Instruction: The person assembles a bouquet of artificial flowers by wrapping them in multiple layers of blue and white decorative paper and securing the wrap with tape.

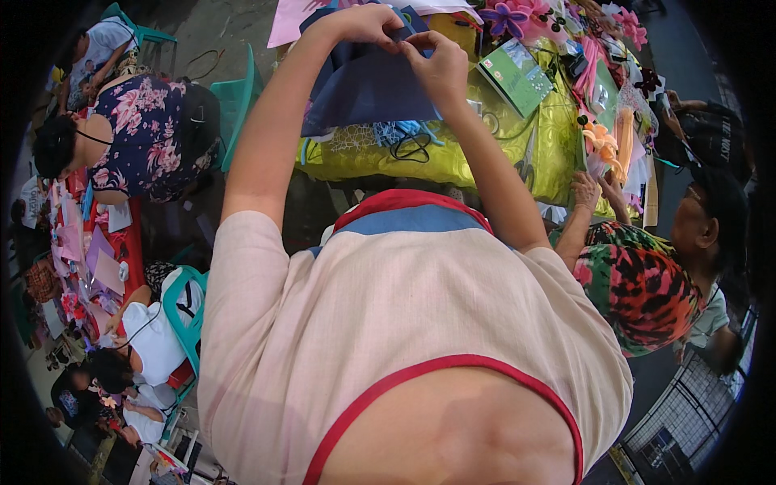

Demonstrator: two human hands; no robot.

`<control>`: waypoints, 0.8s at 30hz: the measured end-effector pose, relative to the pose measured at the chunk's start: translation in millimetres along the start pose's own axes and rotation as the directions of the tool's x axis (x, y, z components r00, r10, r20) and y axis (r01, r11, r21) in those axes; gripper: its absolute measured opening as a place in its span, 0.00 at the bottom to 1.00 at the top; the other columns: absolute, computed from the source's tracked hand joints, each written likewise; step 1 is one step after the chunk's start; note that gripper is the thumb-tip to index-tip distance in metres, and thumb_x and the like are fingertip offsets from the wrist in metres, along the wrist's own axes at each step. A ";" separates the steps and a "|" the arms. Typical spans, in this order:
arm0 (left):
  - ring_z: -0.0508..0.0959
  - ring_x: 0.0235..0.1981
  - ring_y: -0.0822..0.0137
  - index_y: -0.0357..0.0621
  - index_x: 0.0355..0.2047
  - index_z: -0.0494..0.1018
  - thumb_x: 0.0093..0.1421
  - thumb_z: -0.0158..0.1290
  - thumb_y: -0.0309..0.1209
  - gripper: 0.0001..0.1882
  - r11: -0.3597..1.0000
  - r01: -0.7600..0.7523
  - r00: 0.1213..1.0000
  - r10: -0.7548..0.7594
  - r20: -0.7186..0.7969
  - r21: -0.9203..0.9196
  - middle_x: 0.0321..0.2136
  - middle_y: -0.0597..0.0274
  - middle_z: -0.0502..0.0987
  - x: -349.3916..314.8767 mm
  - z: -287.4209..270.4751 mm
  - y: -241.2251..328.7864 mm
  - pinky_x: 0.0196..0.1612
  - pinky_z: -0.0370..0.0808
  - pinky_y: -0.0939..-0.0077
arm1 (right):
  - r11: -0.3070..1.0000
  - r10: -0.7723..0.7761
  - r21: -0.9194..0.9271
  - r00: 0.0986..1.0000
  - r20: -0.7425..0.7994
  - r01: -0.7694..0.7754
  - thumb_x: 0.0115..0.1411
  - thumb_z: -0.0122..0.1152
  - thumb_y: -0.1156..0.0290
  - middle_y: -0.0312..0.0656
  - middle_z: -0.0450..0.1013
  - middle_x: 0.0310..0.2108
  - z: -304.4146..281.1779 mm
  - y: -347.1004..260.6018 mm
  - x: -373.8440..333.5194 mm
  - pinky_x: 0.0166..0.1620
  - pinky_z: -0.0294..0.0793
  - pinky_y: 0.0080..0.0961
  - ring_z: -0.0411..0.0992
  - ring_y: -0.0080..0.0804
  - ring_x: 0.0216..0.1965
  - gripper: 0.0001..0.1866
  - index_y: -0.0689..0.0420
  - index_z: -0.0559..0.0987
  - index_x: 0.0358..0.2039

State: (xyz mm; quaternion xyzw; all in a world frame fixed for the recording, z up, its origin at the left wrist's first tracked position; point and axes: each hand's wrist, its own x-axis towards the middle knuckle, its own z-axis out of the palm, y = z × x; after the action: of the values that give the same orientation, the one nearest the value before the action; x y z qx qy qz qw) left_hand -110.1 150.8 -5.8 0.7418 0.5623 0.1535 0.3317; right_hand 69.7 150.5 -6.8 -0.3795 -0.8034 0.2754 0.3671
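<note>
The person's left hand (369,24) and right hand (440,65) nearly meet, fingertips closed in a pinch on the upper part of a navy sheet (368,93). The fingers hide the exact spot they grip. The sheet is above the near edge of the bench (453,167), in front of the person; it is dark, even in colour and broad toward its lower edge, with folded or overlapping parts higher up (paper or fabric, one cannot tell). It blocks the view of the bench behind it.

Just below its lower edge lie light-blue pieces (396,132), white netting (349,140) and a looped black cord (411,149), crowded together on the shiny yellow cover. Right of the right hand lies a green booklet (516,78), with scissors (528,162) nearer the person. Farther out are a purple flower (505,18) and an orange flower (602,142), the latter close to the hands of a co-worker (638,279) in a patterned top. A teal chair (236,105) stands left of the bench.
</note>
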 end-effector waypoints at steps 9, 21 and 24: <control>0.60 0.18 0.78 0.36 0.18 0.66 0.42 0.57 0.32 0.13 0.999 -0.037 0.999 0.037 -0.003 -0.026 0.12 0.67 0.61 -0.8 0.7 -1.5 0.23 0.59 0.76 | 0.990 0.136 -0.027 0.991 -0.014 -0.136 0.40 0.61 0.62 0.41 0.73 0.16 5.9 -2.4 0.4 0.27 0.69 0.25 0.72 0.34 0.18 0.09 0.54 0.80 0.19; 0.68 0.26 0.76 0.36 0.26 0.69 0.41 0.55 0.29 0.12 0.981 -0.188 0.982 0.187 -0.011 -0.052 0.21 0.63 0.72 1.3 6.1 -16.5 0.34 0.66 0.78 | 0.979 0.180 -0.099 0.984 -0.012 -0.180 0.36 0.63 0.60 0.41 0.72 0.14 13.6 4.3 7.8 0.28 0.70 0.27 0.71 0.36 0.18 0.11 0.53 0.80 0.18; 0.70 0.31 0.75 0.35 0.31 0.69 0.41 0.54 0.27 0.14 0.991 -0.126 0.988 0.129 0.079 -0.044 0.26 0.62 0.74 -1.1 0.4 -15.9 0.39 0.66 0.78 | 0.964 0.232 -0.144 0.972 0.038 -0.225 0.35 0.64 0.59 0.42 0.73 0.17 11.5 1.3 10.1 0.30 0.70 0.29 0.72 0.37 0.22 0.12 0.54 0.79 0.18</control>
State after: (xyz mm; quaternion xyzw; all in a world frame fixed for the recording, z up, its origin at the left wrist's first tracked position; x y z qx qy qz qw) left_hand -121.8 152.0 -16.5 0.7753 0.4965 0.1548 0.3583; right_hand 56.6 157.5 -10.6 -0.4866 -0.7812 0.2694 0.2836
